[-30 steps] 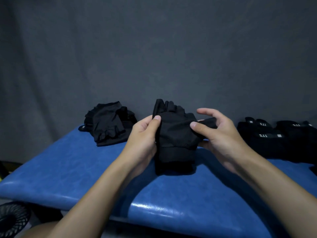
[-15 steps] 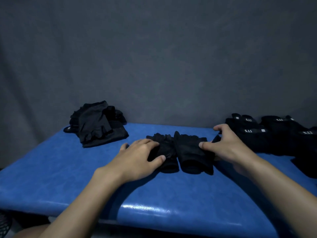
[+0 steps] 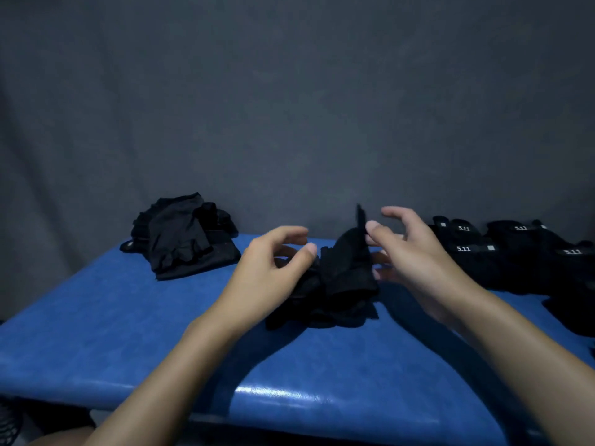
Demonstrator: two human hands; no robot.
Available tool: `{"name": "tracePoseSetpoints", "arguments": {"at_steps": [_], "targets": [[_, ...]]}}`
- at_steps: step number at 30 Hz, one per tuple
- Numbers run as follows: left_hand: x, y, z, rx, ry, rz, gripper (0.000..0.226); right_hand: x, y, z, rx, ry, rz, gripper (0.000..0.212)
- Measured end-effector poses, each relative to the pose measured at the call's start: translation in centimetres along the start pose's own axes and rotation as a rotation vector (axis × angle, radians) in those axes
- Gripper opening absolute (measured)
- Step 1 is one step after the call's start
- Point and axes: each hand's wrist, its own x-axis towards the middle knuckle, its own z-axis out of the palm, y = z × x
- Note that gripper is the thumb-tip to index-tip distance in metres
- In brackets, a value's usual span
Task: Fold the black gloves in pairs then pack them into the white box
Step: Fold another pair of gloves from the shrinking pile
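Glove pair (image 3: 338, 284) lies bunched on the desk (image 3: 128, 317) between the grips. Left grip (image 3: 267, 275) hovers loosely spread; right grip (image 3: 418, 255) thumbs the upright strap (image 3: 360, 217), pinch unclear. Best wrap that strap snugly around both gloves. Half a second ago both grips pressed the pair flat

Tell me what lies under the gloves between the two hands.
The gloves rest on the blue padded table. Anything directly beneath them is covered by their black fabric, and the left hand hides their left part.
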Motion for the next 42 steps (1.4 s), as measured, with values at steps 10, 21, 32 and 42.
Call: {"name": "tracePoseSetpoints", "arguments": {"at_steps": [10,21,32,42], "targets": [[0.4,0.7,0.6,-0.562,0.134,-0.204,0.014,-0.7,0.4,2.9,-0.089,-0.044,-0.154,0.031],[0.2,0.9,-1.4,-0.854,0.115,-0.306,0.014,0.1,1.7,3.8,0.273,-0.097,0.016,0.039],[0.7,-3.5,-1.5,0.117,0.112,-0.111,0.041,2.0,3.4,3.9,-0.156,-0.080,-0.003,0.026],[0.9,-4.2,-1.4,0.323,0.081,-0.183,0.027,2.8,4.4,3.8,-0.402,-0.030,0.005,0.033]]}}
